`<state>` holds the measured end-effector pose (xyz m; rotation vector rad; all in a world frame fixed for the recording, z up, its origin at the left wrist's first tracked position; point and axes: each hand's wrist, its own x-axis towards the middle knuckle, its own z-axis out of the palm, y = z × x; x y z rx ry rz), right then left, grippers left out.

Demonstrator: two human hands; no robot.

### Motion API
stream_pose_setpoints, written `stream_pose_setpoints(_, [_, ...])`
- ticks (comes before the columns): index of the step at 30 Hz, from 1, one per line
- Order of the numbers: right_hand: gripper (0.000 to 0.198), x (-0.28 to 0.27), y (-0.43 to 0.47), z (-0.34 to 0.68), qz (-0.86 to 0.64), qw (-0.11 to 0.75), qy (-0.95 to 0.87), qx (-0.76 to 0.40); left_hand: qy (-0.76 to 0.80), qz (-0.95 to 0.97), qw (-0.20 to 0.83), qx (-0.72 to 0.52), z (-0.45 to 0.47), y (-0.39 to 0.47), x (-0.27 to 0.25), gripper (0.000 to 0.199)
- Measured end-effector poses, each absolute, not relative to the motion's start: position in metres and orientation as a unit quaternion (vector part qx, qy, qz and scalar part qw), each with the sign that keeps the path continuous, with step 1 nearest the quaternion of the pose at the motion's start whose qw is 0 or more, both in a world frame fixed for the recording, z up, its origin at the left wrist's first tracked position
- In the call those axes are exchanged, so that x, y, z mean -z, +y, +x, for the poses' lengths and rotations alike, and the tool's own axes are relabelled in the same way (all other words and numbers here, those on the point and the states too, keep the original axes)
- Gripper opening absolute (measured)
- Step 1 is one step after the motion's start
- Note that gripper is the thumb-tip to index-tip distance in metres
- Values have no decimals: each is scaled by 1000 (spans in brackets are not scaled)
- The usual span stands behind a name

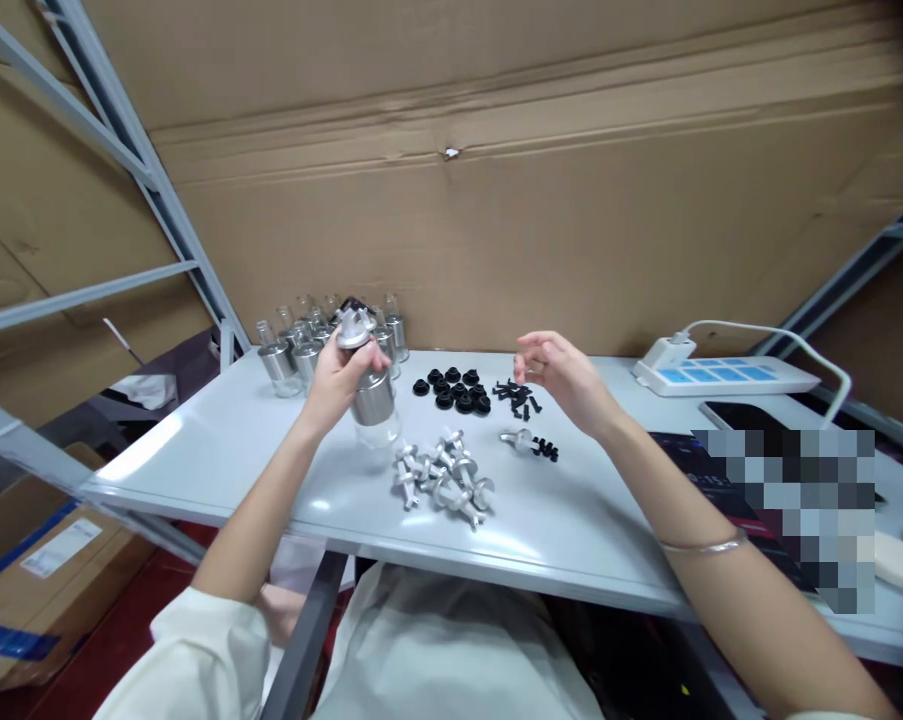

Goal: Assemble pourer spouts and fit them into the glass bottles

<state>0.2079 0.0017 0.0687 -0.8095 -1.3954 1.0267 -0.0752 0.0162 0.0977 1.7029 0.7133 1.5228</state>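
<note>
1. Head view: the left hand (pixel 338 380) is closed around the upper part of a bottle (pixel 374 402), above the table (pixel 218 440), a silver top (pixel 355 330) at its neck
2. The right hand (pixel 563 372) is loosely open, seemingly holding nothing, near the small black pegs (pixel 524 398)
3. The step looks like working on that top; the next move calls for a steady left grip
</note>
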Motion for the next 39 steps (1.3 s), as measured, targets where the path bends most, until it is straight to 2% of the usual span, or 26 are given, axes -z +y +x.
stream_pose_setpoints(8, [36,-63,-1,207,-374,546,-623,-417,411,609,227,-639,-111,72,-64,27])
stream_pose_setpoints(14, [38,-64,-5,205,-383,542,-629,-405,499,608,124,-605,-123,108,-50,26])
stream_pose_setpoints(25, [39,-62,-4,205,-403,533,-642,-377,545,619,71,-561,-125,128,-39,28])
stream_pose_setpoints(28, [38,-59,-4,204,-405,519,-657,-367,543,618,40,-567,-122,127,-36,33])
stream_pose_setpoints(34, [34,-52,-4,202,-437,467,-680,-360,505,583,-110,-627,-108,112,-42,50])
stream_pose_setpoints(39, [30,-49,-4,202,-451,417,-705,-354,397,633,-107,-656,-62,78,-60,42])
